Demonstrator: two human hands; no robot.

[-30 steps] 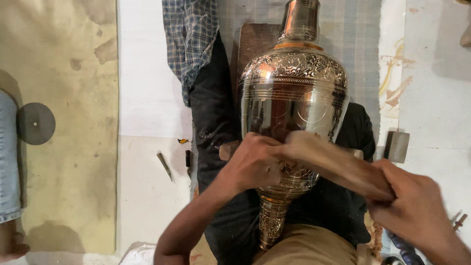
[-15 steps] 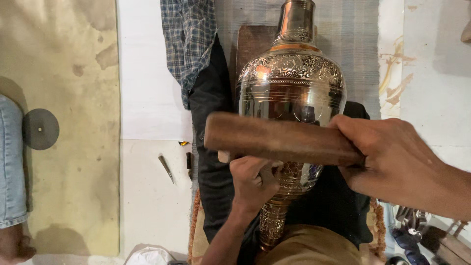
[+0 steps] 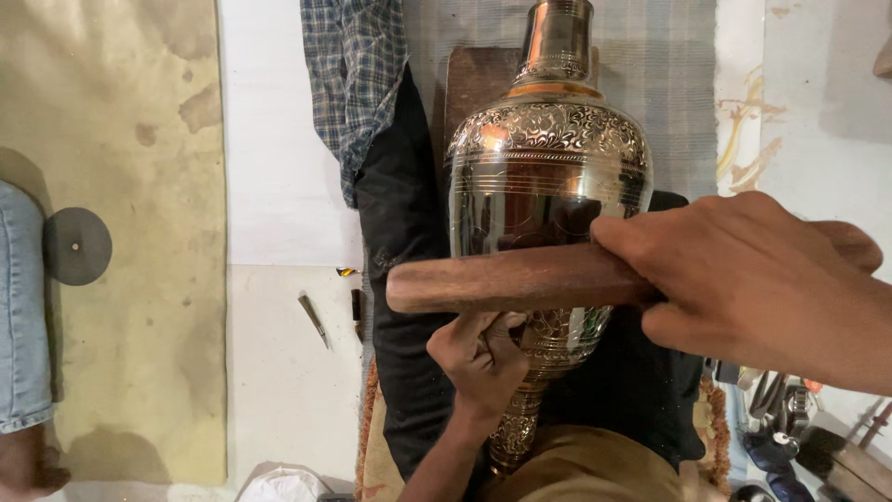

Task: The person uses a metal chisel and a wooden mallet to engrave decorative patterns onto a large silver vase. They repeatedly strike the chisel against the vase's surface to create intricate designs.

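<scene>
A large engraved metal vase [image 3: 548, 177] lies on a black cloth [image 3: 400, 242], its neck pointing away from me. My right hand [image 3: 753, 279] grips a brown wooden stick [image 3: 511, 279] and holds it level across the vase's lower belly. Just under the stick, my left hand [image 3: 478, 358] rests against the vase near its narrow foot, fingers curled; whether it pinches a small tool is hidden.
A checked cloth [image 3: 358, 84] lies at the upper left of the vase. A small metal tool [image 3: 313, 318] lies on the white floor. A round grey disc [image 3: 77, 246] sits at far left beside another person's blue-clad leg [image 3: 23, 316]. Several tools [image 3: 790, 418] lie at lower right.
My right hand has lifted the wooden stick from low beside the vase to level across it. The left hand has slid down toward the vase's foot.
</scene>
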